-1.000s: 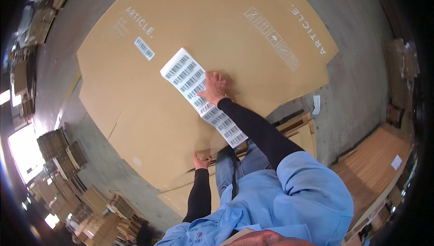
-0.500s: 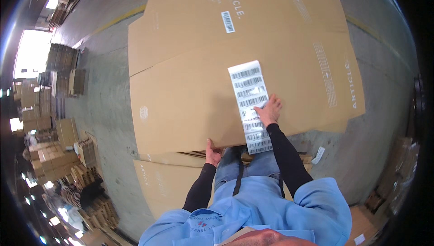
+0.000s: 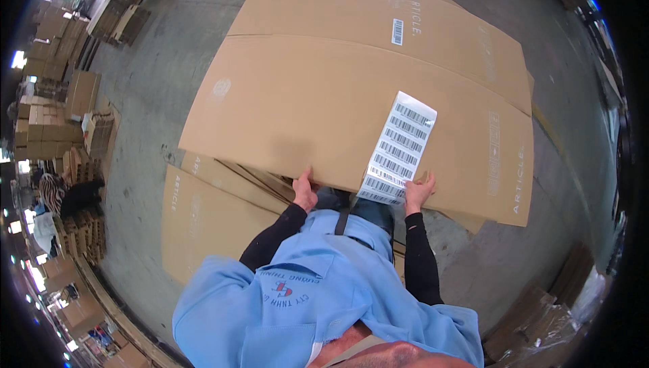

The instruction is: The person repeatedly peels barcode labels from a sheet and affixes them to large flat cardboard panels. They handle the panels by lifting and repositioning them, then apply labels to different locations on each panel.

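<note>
A large flat cardboard carton [image 3: 291, 97] lies in front of me, its near edge lifted off the stack beneath. My left hand [image 3: 305, 192] is closed on that edge, thumb on top and fingers hidden underneath. On the carton rests a long white sheet of barcode labels [image 3: 402, 141], slanting down to the near edge. At the lower right of this sheet, my right hand [image 3: 420, 193] grips the carton's edge, with thumb and fingers beside the labels. A small white barcode label [image 3: 397, 32] is stuck on the far panel.
Another flat carton [image 3: 223, 216] lies below, toward my left. Far left stand stacked cartons [image 3: 46, 124], wooden pallets [image 3: 84, 229] and a brown board [image 3: 82, 94]. Plastic-wrapped goods [image 3: 541, 324] sit at the lower right. Grey concrete floor [image 3: 145, 145] surrounds the stack.
My right hand has moved from on top of the label sheet to the carton's near edge. The carton has turned and come up at that edge. My left hand stays on it.
</note>
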The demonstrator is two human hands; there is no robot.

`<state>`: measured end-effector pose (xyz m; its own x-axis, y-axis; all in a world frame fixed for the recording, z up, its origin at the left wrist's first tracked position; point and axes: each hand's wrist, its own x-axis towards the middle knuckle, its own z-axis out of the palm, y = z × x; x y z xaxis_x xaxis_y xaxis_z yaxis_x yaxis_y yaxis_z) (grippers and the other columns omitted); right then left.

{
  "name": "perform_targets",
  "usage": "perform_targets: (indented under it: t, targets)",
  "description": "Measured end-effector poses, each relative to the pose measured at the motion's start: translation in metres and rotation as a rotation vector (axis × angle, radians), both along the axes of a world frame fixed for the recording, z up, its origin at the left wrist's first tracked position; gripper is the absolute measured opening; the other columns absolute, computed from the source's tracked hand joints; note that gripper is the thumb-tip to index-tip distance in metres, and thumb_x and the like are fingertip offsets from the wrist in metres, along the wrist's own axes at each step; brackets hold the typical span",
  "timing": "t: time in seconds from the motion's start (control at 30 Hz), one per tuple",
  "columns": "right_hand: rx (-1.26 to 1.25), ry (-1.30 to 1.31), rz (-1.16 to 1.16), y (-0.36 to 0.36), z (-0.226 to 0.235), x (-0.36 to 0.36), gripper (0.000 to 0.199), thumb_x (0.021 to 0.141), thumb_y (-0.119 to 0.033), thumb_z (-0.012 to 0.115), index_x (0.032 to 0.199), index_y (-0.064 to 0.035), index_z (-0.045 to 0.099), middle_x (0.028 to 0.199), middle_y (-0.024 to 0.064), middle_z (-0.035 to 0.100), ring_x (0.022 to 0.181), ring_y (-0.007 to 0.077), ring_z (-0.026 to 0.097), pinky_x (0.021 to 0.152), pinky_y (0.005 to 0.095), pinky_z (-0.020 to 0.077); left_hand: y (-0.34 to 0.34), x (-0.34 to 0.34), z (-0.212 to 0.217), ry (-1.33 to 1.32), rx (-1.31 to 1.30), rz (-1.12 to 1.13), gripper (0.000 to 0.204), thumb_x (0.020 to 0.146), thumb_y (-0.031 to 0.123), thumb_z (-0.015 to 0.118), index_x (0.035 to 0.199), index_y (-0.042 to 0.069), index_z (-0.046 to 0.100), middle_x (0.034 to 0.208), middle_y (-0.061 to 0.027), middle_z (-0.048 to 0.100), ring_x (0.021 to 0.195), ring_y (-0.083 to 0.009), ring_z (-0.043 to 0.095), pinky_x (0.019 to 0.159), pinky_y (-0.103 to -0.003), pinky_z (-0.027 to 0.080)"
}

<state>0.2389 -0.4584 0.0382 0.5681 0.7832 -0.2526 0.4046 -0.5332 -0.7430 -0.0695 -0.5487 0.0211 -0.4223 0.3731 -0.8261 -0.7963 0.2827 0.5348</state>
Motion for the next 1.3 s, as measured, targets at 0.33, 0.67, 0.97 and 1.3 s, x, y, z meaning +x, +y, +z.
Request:
perform_targets:
  t: [0.33, 0.67, 0.97, 1.3]
  targets:
    - [0.114, 1.223, -0.4, -0.021, 0.045, 0.008, 0.074, 0.081, 0.017, 0.062, 0.149, 0.003, 0.036, 0.132, 0.0211, 0.057, 0.114, 0.0351, 0.062, 0.096, 0.0414, 0.0532, 0.09, -0.106, 0.043, 0.576, 0.246, 0.041, 0.046, 0.09, 0.013, 0.074, 0.126, 0.002, 0.049, 0.117, -0.0105, 0.063, 0.101, -0.0209, 0.063, 0.084, -0.037, 0.055]
    - [0.228, 1.311, 0.167, -0.026, 0.029, -0.034, 0.048, 0.078, 0.012, 0.065, 0.123, 0.0034, 0.052, 0.125, 0.0172, 0.065, 0.115, 0.025, 0.064, 0.101, 0.034, 0.0495, 0.109, -0.186, 0.047, 1.989, 0.22, -0.369, 0.06, 0.091, 0.024, 0.072, 0.137, 0.005, 0.038, 0.135, -0.025, 0.037, 0.123, -0.0387, 0.039, 0.1, -0.055, 0.031]
    - [0.001, 1.187, 0.324, -0.021, 0.024, -0.012, 0.062, 0.074, 0.015, 0.066, 0.133, 0.0027, 0.057, 0.121, 0.0148, 0.069, 0.107, 0.0225, 0.067, 0.096, 0.0342, 0.0527, 0.202, -0.284, 0.115, 2.369, 0.512, -0.947, 0.023, 0.083, 0.009, 0.067, 0.106, 0.007, 0.067, 0.124, -0.0144, 0.065, 0.12, -0.0335, 0.056, 0.105, -0.053, 0.039]
    - [0.209, 0.882, 0.376, 0.033, -0.002, 0.017, 0.037, 0.08, 0.011, 0.061, 0.115, -0.0006, 0.066, 0.115, 0.0078, 0.071, 0.108, 0.0194, 0.065, 0.095, 0.0326, 0.0507, 0.341, -0.274, 0.377, 2.898, 0.634, -0.777, 0.017, 0.08, 0.022, 0.076, 0.09, 0.012, 0.066, 0.076, -0.0176, 0.067, 0.067, -0.0336, 0.066, 0.057, -0.046, 0.049]
